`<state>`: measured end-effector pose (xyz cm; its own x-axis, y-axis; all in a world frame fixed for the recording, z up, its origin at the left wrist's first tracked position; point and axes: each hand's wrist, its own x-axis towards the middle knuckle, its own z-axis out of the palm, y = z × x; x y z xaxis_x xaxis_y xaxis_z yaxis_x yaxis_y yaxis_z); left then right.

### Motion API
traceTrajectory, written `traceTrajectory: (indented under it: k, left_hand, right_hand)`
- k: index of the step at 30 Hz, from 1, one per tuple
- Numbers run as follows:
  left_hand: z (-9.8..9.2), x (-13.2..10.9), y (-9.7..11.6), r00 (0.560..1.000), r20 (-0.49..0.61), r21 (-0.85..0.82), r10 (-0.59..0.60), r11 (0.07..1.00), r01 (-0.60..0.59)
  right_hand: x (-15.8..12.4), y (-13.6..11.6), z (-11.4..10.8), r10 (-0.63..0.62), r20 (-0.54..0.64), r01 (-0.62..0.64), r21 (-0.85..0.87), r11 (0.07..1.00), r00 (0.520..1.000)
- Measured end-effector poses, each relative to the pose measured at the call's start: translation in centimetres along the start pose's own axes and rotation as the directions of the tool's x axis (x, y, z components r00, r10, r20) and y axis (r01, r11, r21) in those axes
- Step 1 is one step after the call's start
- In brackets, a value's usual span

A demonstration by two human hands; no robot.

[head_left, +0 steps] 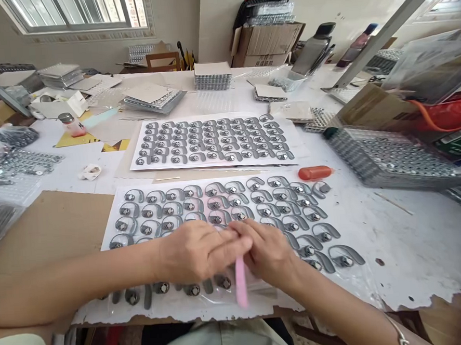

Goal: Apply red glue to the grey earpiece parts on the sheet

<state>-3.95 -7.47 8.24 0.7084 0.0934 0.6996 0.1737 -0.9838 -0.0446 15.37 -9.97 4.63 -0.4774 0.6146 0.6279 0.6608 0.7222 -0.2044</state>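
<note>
Both my hands meet over the near white sheet [222, 298] that carries rows of grey ear-hook parts [232, 201] with shiny round centres. My left hand [192, 250] lies on the sheet with fingers stretched toward the right hand. My right hand [269, 253] is closed around a thin pink stick [241, 281] that points down toward me, slightly blurred. The fingertips of both hands touch around the middle rows. A second sheet [216, 139] of the same parts lies farther back.
An orange tube [314, 173] lies right of the near sheet. Clear trays of parts [394, 160] stand at the right, stacked trays [212, 77] and cardboard boxes [269, 42] at the back, a small bottle [71, 125] and bags of parts at the left. Brown cardboard [50, 230] lies left.
</note>
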Motion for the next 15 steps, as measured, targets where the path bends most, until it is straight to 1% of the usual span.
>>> traceTrajectory:
  k: [1, 2, 3, 4, 5, 7, 8, 9, 10, 12, 14, 15]
  left_hand:
    - [0.1, -0.1, -0.3, 0.998, 0.015, -0.004, -0.056, 0.998, 0.056]
    - [0.3, -0.4, -0.7, 0.99, 0.049, 0.001, -0.129, 0.992, 0.129]
    - [0.5, -0.7, -1.3, 0.97, 0.11, 0.025, -0.215, 0.977, 0.214]
    - [0.9, -1.0, -2.0, 0.935, 0.192, 0.07, -0.298, 0.955, 0.289]
    - [1.2, -1.3, -2.6, 0.888, 0.282, 0.129, -0.362, 0.932, 0.339]
    - [1.9, -2.0, -3.6, 0.789, 0.445, 0.223, -0.423, 0.906, 0.36]
    - [2.3, -2.2, -3.9, 0.752, 0.5, 0.249, -0.43, 0.903, 0.351]
    - [2.6, -2.5, -4.1, 0.731, 0.531, 0.262, -0.429, 0.903, 0.34]
    - [2.9, -2.7, -4.2, 0.721, 0.543, 0.269, -0.43, 0.903, 0.336]
    - [3.4, -3.2, -4.2, 0.714, 0.543, 0.282, -0.442, 0.897, 0.341]
    - [3.7, -3.6, -4.2, 0.722, 0.527, 0.284, -0.448, 0.894, 0.348]
    - [3.8, -3.7, -4.2, 0.727, 0.521, 0.279, -0.448, 0.894, 0.351]
  right_hand:
    - [-0.1, 0.5, 0.1, 0.027, -0.004, -0.026, 0.029, 0.999, 1.0]
    - [0.0, 1.1, 0.1, 0.083, -0.014, -0.081, 0.069, 0.994, 0.996]
    - [0.2, 1.6, 0.0, 0.164, -0.026, -0.16, 0.12, 0.98, 0.986]
    - [0.5, 2.0, -0.1, 0.26, -0.031, -0.251, 0.175, 0.952, 0.965]
    - [0.9, 2.3, -0.1, 0.356, -0.017, -0.343, 0.225, 0.912, 0.934]
    - [1.7, 2.7, 0.0, 0.506, 0.063, -0.501, 0.291, 0.815, 0.86]
    - [2.0, 2.9, 0.2, 0.546, 0.108, -0.55, 0.313, 0.775, 0.831]
    - [2.3, 3.0, 0.4, 0.575, 0.144, -0.588, 0.323, 0.742, 0.805]
    - [2.5, 3.0, 0.6, 0.606, 0.17, -0.625, 0.324, 0.711, 0.777]
    - [2.6, 2.8, 1.3, 0.674, 0.199, -0.697, 0.322, 0.641, 0.712]
    - [2.4, 2.4, 2.0, 0.726, 0.208, -0.75, 0.296, 0.591, 0.655]
    - [2.2, 2.1, 2.4, 0.739, 0.205, -0.763, 0.271, 0.587, 0.642]
